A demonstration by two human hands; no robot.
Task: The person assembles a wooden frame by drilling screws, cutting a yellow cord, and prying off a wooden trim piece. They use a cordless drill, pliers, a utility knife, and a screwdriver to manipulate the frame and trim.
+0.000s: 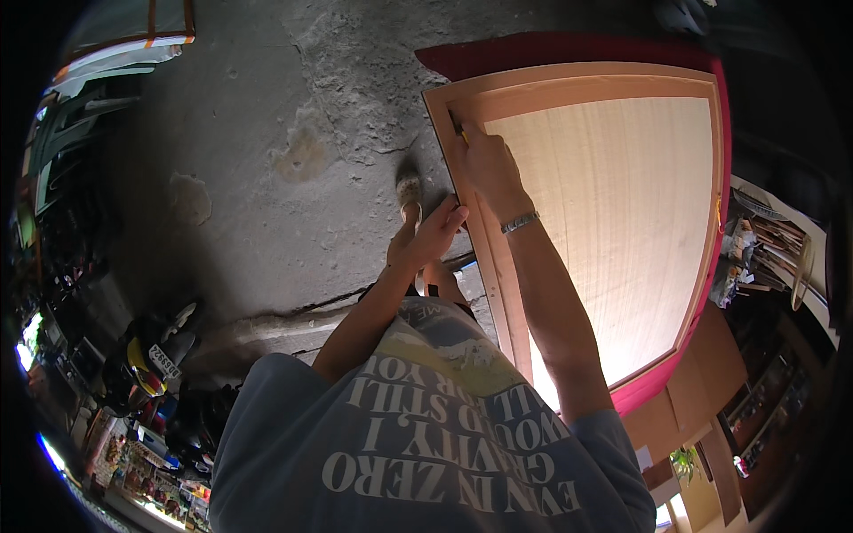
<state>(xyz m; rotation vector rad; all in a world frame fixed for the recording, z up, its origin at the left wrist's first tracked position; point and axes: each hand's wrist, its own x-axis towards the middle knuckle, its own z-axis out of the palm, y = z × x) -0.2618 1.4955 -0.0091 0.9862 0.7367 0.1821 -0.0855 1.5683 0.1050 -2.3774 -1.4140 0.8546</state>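
A large panel (pixel 613 222) with a pale woven-looking face lies within a brown wooden frame (pixel 498 302), to my right. My right hand (pixel 493 169), with a metal band at its wrist, is closed round a small black and yellow tool (pixel 461 130) near the frame's far left corner. The tool's tip meets the inner side of the frame there; most of its handle is hidden in my fist, so its kind does not show. Closer to me, my left hand (pixel 435 234) grips the outer left edge of the frame, its fingers partly hidden.
Red cloth (pixel 569 49) shows beneath the frame along its far and right sides. Rough concrete floor (pixel 267 107) spreads to the left. A motorbike (pixel 147 360) stands at the lower left, with cluttered goods behind it. Wood scraps (pixel 782 244) and cardboard (pixel 702 373) lie at right.
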